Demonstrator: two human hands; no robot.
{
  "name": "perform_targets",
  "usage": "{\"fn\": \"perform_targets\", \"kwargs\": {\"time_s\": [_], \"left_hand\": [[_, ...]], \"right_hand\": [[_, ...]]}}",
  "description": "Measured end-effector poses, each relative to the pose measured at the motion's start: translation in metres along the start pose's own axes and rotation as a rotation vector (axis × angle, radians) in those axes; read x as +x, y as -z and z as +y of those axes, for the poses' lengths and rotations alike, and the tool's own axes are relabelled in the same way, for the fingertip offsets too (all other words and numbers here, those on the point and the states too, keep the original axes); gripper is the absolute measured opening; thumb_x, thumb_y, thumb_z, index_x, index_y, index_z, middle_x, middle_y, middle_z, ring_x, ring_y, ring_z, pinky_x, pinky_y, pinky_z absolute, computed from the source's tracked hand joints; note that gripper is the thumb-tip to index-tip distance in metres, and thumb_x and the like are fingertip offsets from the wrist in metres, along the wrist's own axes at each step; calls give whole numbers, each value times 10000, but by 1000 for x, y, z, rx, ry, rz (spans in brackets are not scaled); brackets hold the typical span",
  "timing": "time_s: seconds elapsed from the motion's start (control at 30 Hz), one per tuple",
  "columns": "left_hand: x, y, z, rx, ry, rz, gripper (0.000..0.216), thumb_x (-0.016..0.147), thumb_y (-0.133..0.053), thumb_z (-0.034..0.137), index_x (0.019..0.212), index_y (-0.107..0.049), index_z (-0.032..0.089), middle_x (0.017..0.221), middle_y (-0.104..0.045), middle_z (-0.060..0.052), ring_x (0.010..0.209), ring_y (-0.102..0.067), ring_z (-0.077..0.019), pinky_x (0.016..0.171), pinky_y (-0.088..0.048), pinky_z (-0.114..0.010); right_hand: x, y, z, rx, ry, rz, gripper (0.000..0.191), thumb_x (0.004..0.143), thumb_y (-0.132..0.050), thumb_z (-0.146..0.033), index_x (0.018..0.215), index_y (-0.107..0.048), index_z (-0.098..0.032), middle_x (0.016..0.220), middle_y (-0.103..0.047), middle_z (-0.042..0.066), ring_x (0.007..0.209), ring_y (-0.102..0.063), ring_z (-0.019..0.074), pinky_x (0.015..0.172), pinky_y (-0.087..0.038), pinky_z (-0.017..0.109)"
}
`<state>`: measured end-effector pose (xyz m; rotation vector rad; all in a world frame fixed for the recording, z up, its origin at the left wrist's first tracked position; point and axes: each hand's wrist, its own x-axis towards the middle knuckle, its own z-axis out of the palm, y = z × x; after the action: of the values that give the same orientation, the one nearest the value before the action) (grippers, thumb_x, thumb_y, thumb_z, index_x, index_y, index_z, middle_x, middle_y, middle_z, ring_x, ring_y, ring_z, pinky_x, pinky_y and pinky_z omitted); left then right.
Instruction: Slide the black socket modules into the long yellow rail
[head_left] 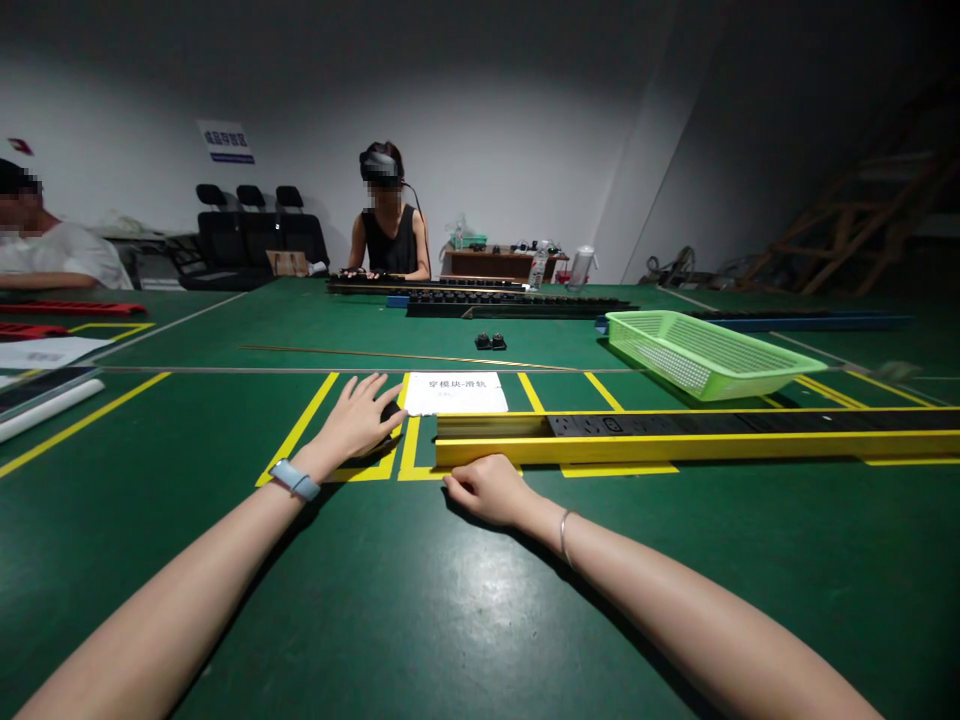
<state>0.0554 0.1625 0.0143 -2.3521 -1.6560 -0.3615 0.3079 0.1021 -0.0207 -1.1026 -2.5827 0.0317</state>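
My left hand (360, 422) reaches forward with its fingers spread, lying over a small black piece (391, 418) that shows only in part under the thumb side. That piece sits within a yellow taped outline. Curled into a fist, my right hand (489, 488) rests on the table against the near side of a long yellow rail (675, 447), close to its left end. What the fist holds, if anything, is hidden. Dark modules (600, 425) with socket-like markings lie in the rail's channel, starting a short way in from the left end. A white paper label (456, 393) lies just behind the rail's end.
A light green basket (705, 360) stands behind the rail at right. Two small black pieces (491, 342) and a thin rod (405, 355) lie farther back. Across the green table (360, 600), a co-worker (390, 235) sits behind black rails (517, 305). Another person (60, 250) is at far left.
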Motion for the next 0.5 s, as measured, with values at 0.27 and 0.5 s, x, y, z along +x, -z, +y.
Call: {"fn": "perform_targets", "kwargs": {"time_s": [0.27, 0.5], "left_hand": [[-1, -9, 16, 80, -102, 84, 568, 903, -368, 535, 1378, -456, 237, 1489, -381, -109, 1407, -266, -295, 1146, -99, -521], [-6, -13, 23, 77, -123, 79, 596, 888, -395, 565, 1381, -453, 234, 1496, -363, -132, 1408, -243, -331, 1133, -66, -568]], "right_hand": [[1, 0, 0, -10, -5, -12, 412, 933, -426, -344, 656, -680, -175, 638, -691, 31, 516, -528, 99, 537, -188, 274], [0, 2, -2, -12, -5, -8, 407, 932, -426, -343, 657, -677, -178, 644, -696, 32, 525, -537, 102, 541, -192, 274]]}}
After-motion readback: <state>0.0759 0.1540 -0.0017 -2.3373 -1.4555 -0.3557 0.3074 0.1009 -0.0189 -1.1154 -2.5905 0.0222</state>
